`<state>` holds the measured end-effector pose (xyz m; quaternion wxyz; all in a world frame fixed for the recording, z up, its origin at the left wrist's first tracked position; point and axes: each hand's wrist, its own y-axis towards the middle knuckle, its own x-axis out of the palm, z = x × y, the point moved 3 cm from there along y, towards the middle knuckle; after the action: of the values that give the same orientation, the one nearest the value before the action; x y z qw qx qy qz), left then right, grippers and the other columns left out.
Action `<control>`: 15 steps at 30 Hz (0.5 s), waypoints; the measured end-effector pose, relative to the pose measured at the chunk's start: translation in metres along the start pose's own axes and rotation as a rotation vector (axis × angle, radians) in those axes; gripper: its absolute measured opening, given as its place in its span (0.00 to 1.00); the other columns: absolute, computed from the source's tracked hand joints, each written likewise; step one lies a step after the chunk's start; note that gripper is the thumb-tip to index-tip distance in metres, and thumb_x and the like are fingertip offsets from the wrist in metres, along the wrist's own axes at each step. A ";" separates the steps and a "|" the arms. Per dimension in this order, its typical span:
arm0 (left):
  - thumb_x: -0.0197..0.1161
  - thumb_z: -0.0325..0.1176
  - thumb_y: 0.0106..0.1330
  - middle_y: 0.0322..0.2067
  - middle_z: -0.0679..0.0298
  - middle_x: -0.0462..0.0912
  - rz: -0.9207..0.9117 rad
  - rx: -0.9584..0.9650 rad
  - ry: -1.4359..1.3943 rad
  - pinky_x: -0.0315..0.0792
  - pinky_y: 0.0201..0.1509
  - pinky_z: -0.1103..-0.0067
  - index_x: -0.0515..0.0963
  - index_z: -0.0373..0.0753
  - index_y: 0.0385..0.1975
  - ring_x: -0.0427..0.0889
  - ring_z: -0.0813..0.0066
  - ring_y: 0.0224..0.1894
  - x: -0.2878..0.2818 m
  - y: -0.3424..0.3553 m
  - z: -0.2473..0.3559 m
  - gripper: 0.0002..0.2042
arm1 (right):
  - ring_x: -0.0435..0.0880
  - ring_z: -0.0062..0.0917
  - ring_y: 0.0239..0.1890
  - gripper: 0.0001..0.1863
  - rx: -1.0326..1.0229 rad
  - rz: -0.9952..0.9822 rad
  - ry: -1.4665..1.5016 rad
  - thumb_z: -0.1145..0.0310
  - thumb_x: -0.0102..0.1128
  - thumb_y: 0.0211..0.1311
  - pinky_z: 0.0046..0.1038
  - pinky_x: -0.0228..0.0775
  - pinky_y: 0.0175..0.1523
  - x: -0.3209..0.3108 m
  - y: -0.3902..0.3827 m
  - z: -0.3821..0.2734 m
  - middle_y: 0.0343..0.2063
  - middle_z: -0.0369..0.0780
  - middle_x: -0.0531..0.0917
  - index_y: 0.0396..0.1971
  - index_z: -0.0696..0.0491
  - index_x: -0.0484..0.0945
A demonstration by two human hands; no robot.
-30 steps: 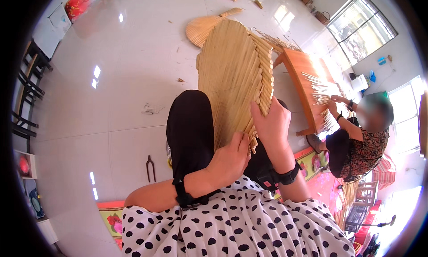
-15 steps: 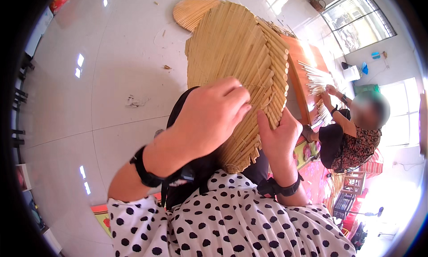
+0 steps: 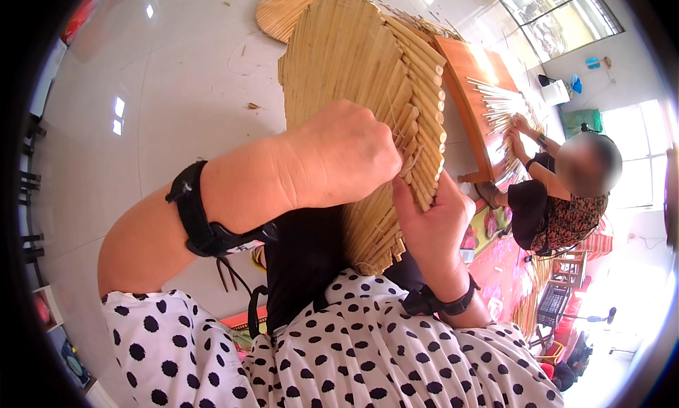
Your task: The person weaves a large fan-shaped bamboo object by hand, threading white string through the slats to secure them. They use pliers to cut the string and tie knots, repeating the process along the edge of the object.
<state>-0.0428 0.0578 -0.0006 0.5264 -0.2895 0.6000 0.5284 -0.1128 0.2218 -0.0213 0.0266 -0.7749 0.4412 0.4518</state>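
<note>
The head camera is looking steeply down from the person's head, sitting very close above the raised hands. Its fisheye is bending the tiled floor (image 3: 177, 89) toward the rim.

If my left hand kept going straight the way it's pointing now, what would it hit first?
The left hand already rests closed on the woven straw panel; pushing further right, it would likely meet the panel's folded strip edge, though depth is unclear.

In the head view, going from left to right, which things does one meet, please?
Black wrist strap → left hand gripping the woven straw mat → right hand under the mat's edge → orange wooden table → seated co-worker.
</note>
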 end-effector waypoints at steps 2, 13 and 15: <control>0.63 0.33 0.58 0.19 0.60 0.81 0.003 0.053 -0.016 0.78 0.29 0.66 0.76 0.40 0.22 0.84 0.58 0.25 0.002 0.001 -0.002 0.07 | 0.80 0.42 0.22 0.12 -0.090 0.030 -0.011 0.69 0.72 0.51 0.35 0.71 0.27 0.000 0.000 -0.003 0.22 0.47 0.80 0.30 0.58 0.77; 0.62 0.29 0.50 0.17 0.62 0.79 -0.156 0.077 -0.021 0.77 0.27 0.69 0.74 0.39 0.16 0.85 0.63 0.25 -0.014 -0.042 -0.003 0.05 | 0.84 0.44 0.26 0.13 -0.075 0.001 -0.085 0.69 0.70 0.52 0.36 0.75 0.30 -0.003 0.003 -0.007 0.24 0.47 0.83 0.37 0.57 0.79; 0.62 0.28 0.49 0.17 0.64 0.77 -0.070 0.008 -0.014 0.75 0.25 0.71 0.73 0.41 0.16 0.83 0.66 0.24 -0.026 -0.061 -0.001 0.05 | 0.85 0.43 0.26 0.14 -0.023 0.021 0.003 0.68 0.71 0.52 0.36 0.75 0.30 -0.005 0.005 -0.002 0.23 0.47 0.83 0.37 0.57 0.79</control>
<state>0.0188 0.0347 0.0037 0.5500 -0.3046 0.5878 0.5092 -0.1161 0.2205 -0.0148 0.0121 -0.7713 0.4441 0.4558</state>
